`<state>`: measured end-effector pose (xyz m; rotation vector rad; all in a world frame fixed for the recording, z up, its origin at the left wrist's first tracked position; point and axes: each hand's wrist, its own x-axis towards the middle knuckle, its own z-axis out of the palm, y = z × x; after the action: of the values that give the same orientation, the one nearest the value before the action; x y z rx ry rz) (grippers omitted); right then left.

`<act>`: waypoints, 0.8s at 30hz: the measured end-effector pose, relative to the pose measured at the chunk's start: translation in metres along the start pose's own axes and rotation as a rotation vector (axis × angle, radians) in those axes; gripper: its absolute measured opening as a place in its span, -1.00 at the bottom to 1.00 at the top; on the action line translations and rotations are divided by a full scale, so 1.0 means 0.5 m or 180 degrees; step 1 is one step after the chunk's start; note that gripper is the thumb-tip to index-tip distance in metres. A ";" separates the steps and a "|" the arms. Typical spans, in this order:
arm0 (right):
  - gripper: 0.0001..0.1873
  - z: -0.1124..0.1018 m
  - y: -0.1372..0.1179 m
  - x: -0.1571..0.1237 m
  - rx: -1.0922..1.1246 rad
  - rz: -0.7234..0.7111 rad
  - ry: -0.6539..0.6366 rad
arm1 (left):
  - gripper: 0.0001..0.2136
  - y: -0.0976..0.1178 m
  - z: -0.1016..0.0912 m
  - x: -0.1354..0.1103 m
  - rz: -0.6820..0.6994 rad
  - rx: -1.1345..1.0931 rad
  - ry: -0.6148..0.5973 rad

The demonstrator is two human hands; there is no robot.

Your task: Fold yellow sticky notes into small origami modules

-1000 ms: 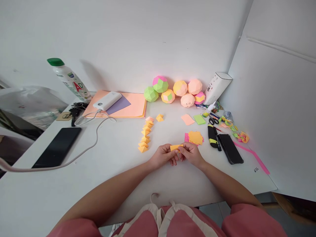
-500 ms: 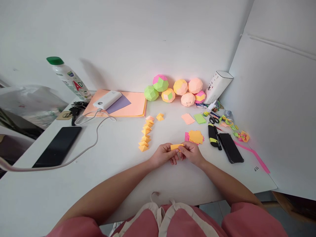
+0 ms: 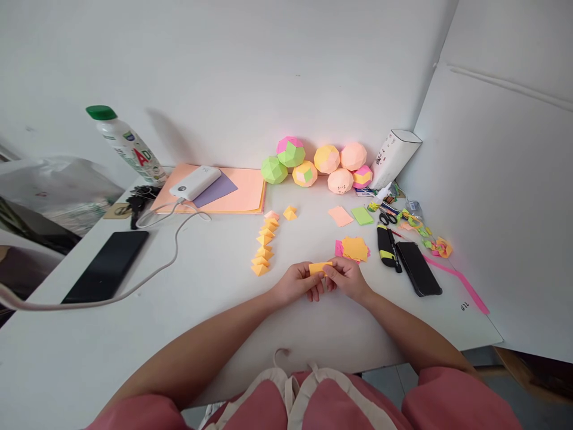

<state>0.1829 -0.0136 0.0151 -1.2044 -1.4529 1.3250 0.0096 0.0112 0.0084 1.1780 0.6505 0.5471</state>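
Note:
A small folded piece of orange paper (image 3: pixel 319 267) is pinched between both hands above the table. My left hand (image 3: pixel 295 283) grips its left end, and my right hand (image 3: pixel 348 277) holds its right end with the thumb pressed on the front. Just beyond my right hand lies a stack of orange paper squares (image 3: pixel 355 248) with pink sheets under it. To the left of my hands runs a row of folded orange paper pieces (image 3: pixel 264 252), with a single folded piece (image 3: pixel 290 213) beside its far end.
Several paper balls (image 3: pixel 326 159) stand against the wall. Peach sheets (image 3: pixel 242 191) bear a white power bank (image 3: pixel 197 182), its cable trailing left. Right are scissors (image 3: pixel 387 219), a cutter (image 3: pixel 385 246) and a phone (image 3: pixel 419 269). Left are a bottle (image 3: pixel 129 146) and a black phone (image 3: pixel 107 267).
Both hands stay in nearly the same place, still holding the folded orange paper. The view has shifted very slightly.

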 end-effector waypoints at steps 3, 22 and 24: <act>-0.75 0.002 -0.001 -0.001 -0.0007 -0.0022 0.0047 | -0.68 -0.003 0.001 -0.001 0.0008 -0.0027 0.0128; -0.80 0.001 -0.001 0.005 0.0183 0.0292 -0.0255 | -0.67 -0.001 0.004 0.002 0.0023 -0.0191 0.0307; -0.78 0.000 0.000 0.005 0.0131 0.0285 -0.0249 | -0.66 -0.001 0.003 0.003 -0.0017 -0.0208 0.0331</act>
<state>0.1824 -0.0114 0.0149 -1.2153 -1.4337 1.4705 0.0116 0.0111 0.0078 1.0916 0.7191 0.6239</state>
